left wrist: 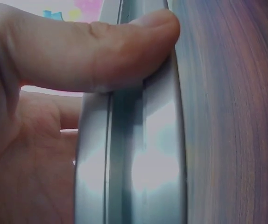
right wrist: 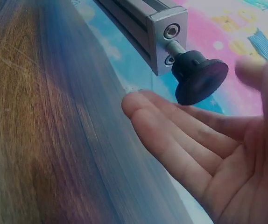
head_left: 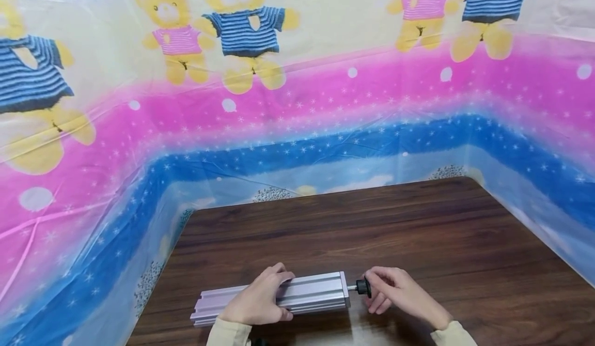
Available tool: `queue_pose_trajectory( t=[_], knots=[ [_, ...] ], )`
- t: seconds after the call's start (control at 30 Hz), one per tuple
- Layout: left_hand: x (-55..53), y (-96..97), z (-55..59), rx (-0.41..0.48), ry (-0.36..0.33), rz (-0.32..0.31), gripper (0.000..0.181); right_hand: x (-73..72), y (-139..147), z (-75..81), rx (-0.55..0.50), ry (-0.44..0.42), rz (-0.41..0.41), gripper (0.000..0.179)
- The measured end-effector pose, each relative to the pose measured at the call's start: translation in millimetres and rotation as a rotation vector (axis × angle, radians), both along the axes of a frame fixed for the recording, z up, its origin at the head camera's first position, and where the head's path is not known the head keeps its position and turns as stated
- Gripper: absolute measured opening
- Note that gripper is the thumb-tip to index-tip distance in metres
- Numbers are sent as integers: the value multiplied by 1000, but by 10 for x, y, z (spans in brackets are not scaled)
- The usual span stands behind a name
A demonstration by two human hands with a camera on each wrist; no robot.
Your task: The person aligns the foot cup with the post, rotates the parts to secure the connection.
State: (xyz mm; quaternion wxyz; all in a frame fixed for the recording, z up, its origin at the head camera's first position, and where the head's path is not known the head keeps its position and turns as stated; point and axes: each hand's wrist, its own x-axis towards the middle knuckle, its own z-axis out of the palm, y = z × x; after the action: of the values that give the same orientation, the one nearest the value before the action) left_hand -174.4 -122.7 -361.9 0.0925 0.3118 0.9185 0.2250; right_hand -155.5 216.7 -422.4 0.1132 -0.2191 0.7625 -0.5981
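A silver aluminium extrusion profile (head_left: 316, 290) with grooves along its sides lies lengthwise above the dark wooden table. My left hand (head_left: 260, 299) grips it around the middle, the thumb (left wrist: 124, 51) pressed over the near grooved side. From the profile's right end plate (right wrist: 158, 44), fixed with bolts, a threaded stud carries a black levelling foot (right wrist: 201, 77). Some thread shows between foot and plate. Around that foot my right hand (head_left: 400, 292) is held with loosely bent fingers (right wrist: 159, 133); in the right wrist view thumb and fingers stand apart from it.
The wooden table top (head_left: 372, 222) stretches back behind the profile. A printed curtain (head_left: 297, 113) with teddy bears and pink and blue bands surrounds the table's back and sides. Part of a small black object (head_left: 259, 342) shows at the bottom edge beside the left sleeve.
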Motion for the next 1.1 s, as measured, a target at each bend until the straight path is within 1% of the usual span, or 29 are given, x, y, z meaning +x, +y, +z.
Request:
queue_pose_trajectory(
  t=[0.07, 0.2, 0.37, 0.47, 0.57, 0.63, 0.77, 0.87, 0.97, 1.0, 1.1],
  knots=[
    [-3, -2, 1, 4, 1, 1, 66, 14, 13, -10, 20, 57, -10, 36],
    [-4, -17, -9, 3, -3, 5, 65, 26, 21, -36, 50, 159, -35, 40],
    [8, -29, -30, -2, 6, 6, 65, 23, 2, -38, 88, 206, -53, 34],
    [9, -32, -38, 3, 1, 5, 65, 19, -11, -34, 75, 205, -37, 29],
    [11, -31, -52, 7, -13, 1, 66, 30, -9, -44, 36, 169, -14, 28],
    [14, -27, -67, 13, -20, -7, 66, 39, -5, -59, 31, 147, -14, 29],
    [22, -21, -97, 25, 1, -28, 66, 48, -5, -91, 40, 117, -24, 29],
    [23, -24, -106, 26, 24, -24, 66, 35, -14, -97, 32, 99, -14, 29],
    [18, -31, -104, 27, 40, -16, 66, 22, -13, -77, 26, 79, -4, 33],
    [15, -34, -102, 28, 41, -13, 66, 23, -9, -70, 26, 79, -5, 34],
    [15, -43, -91, 27, 12, -6, 66, 38, 9, -57, 27, 89, -17, 33]
  ],
)
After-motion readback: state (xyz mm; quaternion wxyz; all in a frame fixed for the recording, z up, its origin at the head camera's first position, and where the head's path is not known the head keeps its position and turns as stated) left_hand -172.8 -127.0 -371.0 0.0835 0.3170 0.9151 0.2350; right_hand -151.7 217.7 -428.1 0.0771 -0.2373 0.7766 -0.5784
